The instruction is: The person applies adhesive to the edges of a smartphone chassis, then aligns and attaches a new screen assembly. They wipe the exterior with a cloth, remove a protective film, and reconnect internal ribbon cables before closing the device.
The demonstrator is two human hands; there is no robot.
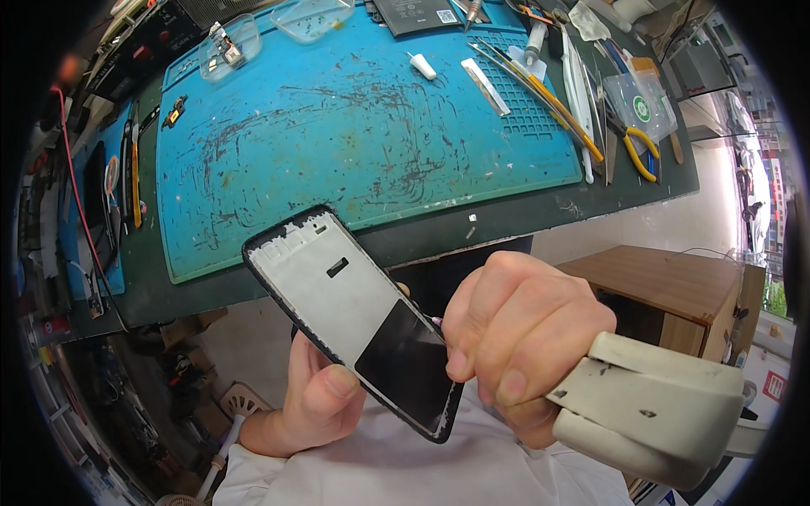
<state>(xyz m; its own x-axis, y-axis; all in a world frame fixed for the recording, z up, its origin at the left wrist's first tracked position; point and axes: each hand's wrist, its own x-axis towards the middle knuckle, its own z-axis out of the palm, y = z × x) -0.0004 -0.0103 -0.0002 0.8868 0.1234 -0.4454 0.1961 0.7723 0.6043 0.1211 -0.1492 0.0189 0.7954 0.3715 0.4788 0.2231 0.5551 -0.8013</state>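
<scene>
Apparently, the frame point(359, 316) is held up for work: the left grip point(325, 396) pinches it near the worktop point(540, 212), while the right grip point(531, 325) is curled round a cream tool point(650, 409) (its purpose unclear). Next, I'd judge, calls for keeping the frame steady.

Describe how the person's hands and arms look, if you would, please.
The left hand and right hand wear no gloves, and no rings show. The left wrist has no watch or band. Plain white clothing meets the left forearm; the right forearm is hidden.
</scene>
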